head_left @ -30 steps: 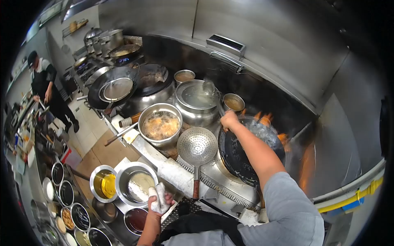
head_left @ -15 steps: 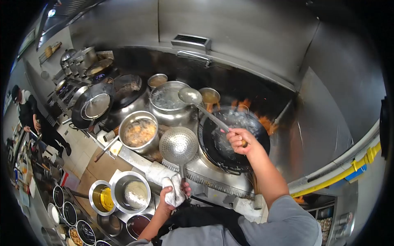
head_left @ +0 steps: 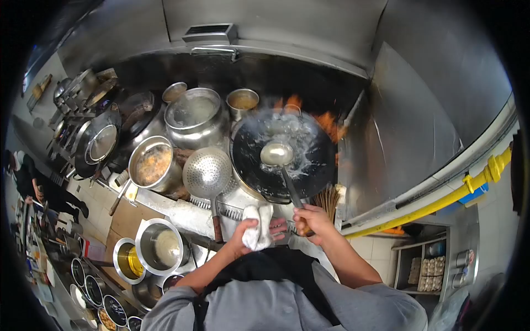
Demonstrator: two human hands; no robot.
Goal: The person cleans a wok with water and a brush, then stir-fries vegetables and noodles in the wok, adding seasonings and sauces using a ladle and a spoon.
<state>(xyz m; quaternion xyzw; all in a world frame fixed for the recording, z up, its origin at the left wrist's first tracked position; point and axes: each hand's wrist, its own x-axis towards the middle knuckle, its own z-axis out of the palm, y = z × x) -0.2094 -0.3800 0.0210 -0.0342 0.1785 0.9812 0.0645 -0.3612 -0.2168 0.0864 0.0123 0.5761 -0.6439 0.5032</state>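
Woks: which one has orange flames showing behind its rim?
The wok nearest the right hand: flames show along its far rim. None show by the woks farther left.

One held ladle, one held cloth, one perforated skimmer (and one yellow pipe)

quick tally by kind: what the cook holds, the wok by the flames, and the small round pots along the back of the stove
Ladle, in the right hand: 1
White cloth, in the left hand: 1
Wok: 1
Small round pots: 2
Total: 5
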